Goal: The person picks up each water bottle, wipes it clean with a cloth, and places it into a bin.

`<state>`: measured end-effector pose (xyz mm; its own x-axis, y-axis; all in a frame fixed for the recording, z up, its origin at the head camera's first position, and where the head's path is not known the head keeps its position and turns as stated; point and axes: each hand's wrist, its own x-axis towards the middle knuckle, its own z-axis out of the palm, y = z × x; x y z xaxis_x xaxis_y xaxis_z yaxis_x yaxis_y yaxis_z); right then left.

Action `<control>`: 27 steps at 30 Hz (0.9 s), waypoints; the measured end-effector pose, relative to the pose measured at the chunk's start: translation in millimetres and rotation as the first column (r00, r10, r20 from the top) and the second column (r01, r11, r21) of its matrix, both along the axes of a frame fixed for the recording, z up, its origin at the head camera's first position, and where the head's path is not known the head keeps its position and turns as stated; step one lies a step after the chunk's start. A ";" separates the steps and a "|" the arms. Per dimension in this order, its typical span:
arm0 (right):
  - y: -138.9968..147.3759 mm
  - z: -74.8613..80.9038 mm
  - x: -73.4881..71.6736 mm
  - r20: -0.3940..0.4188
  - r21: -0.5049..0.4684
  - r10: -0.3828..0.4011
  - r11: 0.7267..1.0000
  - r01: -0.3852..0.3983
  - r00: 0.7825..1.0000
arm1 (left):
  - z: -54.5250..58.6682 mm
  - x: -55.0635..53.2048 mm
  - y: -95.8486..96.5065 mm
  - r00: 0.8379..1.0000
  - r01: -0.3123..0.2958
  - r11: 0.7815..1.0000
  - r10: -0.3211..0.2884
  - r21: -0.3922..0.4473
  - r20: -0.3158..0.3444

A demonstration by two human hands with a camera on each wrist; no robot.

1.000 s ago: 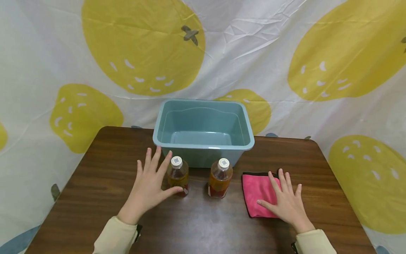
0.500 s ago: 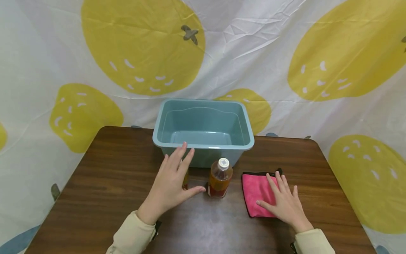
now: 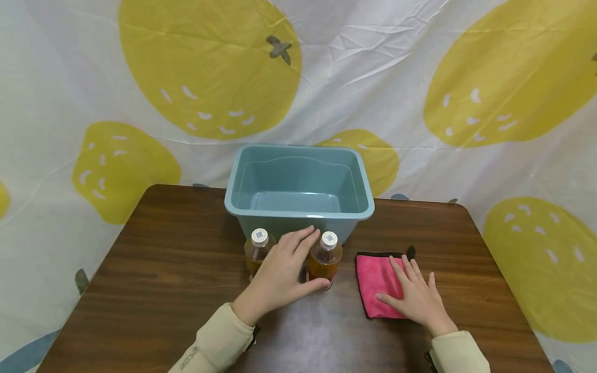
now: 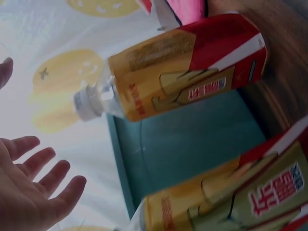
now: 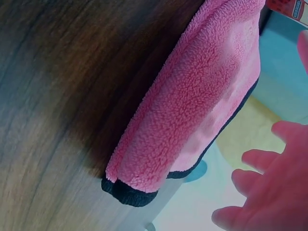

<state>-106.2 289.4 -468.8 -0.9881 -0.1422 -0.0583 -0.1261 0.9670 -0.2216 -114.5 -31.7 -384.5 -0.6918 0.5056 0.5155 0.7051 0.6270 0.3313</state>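
Note:
Two upright drink bottles with white caps stand side by side on the table. My left hand (image 3: 280, 272) is spread beside the right bottle (image 3: 325, 261), its thumb in front of it, partly covering the left bottle (image 3: 258, 254). The left wrist view shows the fingers apart from both the right bottle (image 4: 187, 67) and the left bottle (image 4: 231, 192). My right hand (image 3: 420, 298) hovers with spread fingers over a folded pink towel with black edging (image 3: 378, 282). In the right wrist view, a gap shows between the fingers and the fluffy towel (image 5: 192, 101).
A blue-green plastic basin (image 3: 298, 215) stands behind the bottles at the back of the brown wooden table (image 3: 186, 248). Behind the table hangs a white curtain (image 3: 354, 67) printed with yellow fruit.
My left hand has moved right, from the left bottle across to the right one, uncovering the left bottle's cap again. The right hand has barely shifted over the towel.

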 end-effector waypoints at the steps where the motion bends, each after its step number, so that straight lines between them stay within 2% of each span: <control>1: 0.3 -0.5 -0.3 0.005 0.001 0.000 1.000 0.000 1.000 | -0.8 -0.7 2.4 1.000 -0.006 1.000 0.006 0.001 0.012; 10: 0.1 -4.3 0.3 0.045 -0.002 0.004 1.000 -0.004 0.999 | -10.8 -7.6 11.5 0.999 -0.021 0.999 0.020 0.025 0.044; 14: 0.7 -4.0 0.1 0.039 -0.005 -0.002 1.000 0.002 0.999 | -13.8 -11.1 13.4 0.994 -0.035 0.999 0.030 0.039 0.108; 19: 1.6 -3.9 -1.0 0.039 -0.005 -0.006 1.000 0.006 0.999 | -17.0 -13.2 15.9 0.978 -0.058 0.997 0.046 0.056 0.206; 27: 2.5 -4.8 -4.0 0.089 -0.008 -0.025 1.000 0.026 0.996 | -23.3 -17.8 22.0 0.964 -0.089 0.994 0.070 0.065 0.258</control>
